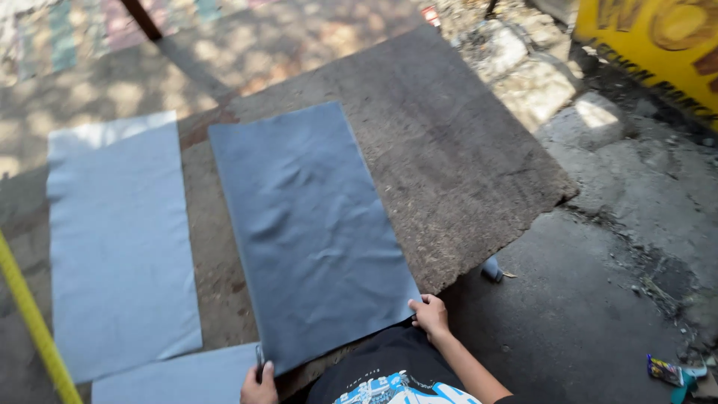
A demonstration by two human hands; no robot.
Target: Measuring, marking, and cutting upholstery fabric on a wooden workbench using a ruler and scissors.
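We pinch dark sheet (310,232) at near corners, left hand (258,385) and right hand (430,314) closed on it; pale sheets (120,247) beside, on worn surface (456,150).

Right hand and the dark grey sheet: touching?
Touching. Head view shows the right hand with fingers curled on the near corner of the dark grey sheet.

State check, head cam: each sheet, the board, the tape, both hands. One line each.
dark grey sheet: flat on the board, slightly wrinkled, near corners held
light grey sheet: flat, untouched
second light grey sheet: flat, partly under the dark one
wooden board: flat on the ground, worn
yellow measuring tape: extended along the left edge
left hand: pinching the near left corner
right hand: gripping the near right corner
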